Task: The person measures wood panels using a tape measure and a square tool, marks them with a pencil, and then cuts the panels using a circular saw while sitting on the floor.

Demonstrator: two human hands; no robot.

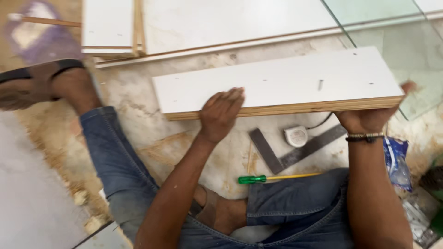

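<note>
The white laminated board (281, 83) is the landmark for every position below. It lies tilted above the floor (138, 99), its raw plywood edge facing the person, and is held by 2 hands.

Left hand (220, 113): on the near edge, left of the board's middle. Fingers are curled over the top face with the thumb below, closed on the board.

Right hand (367, 119): at the near right corner, fingers wrapped under and around the end, closed on the board. A beaded bracelet (364, 137) sits at that wrist.

Judgement on handling: the 2 grips are unevenly spaced, so the free left end carries no support. A steadier hold would have the left hand further toward that end, with the palms kept flat so the laminate face is not scuffed. The glass sheet (406, 50) lies just beyond the right corner and looks like the main hazard when the board is swung.

Below the board: a steel try square (295, 154), a tape measure (296, 136) and a green-handled screwdriver (272, 177).

Containers: 1 blue plastic packet (397, 161) lies right of the board, beside the right forearm; I cannot tell its contents.

Beyond the far edge: more white panels (221, 20).
</note>
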